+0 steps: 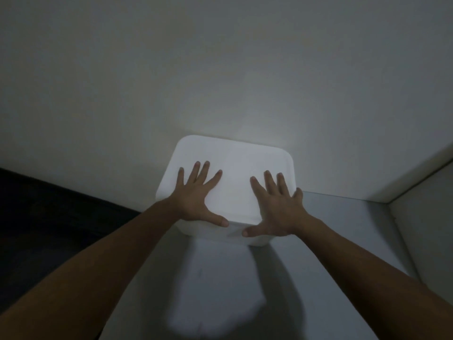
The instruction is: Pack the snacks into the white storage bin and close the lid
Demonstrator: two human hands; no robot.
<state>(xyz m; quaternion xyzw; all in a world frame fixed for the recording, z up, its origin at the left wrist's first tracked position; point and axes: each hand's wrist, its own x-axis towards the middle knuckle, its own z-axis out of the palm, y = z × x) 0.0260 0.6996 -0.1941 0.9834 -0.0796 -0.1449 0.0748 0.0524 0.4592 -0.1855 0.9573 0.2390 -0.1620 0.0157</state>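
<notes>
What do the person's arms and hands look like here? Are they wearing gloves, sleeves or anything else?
Both are bare. The left hand and right hand wear no gloves, and no rings, watch or bands show in this dim light. The forearms are uncovered as far as the picture's edge, with no sleeve in view.

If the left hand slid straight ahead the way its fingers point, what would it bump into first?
Probably the wall. The left hand lies flat on the bin's lid, fingers pointing at its far edge, and the wall seems right behind.
</notes>
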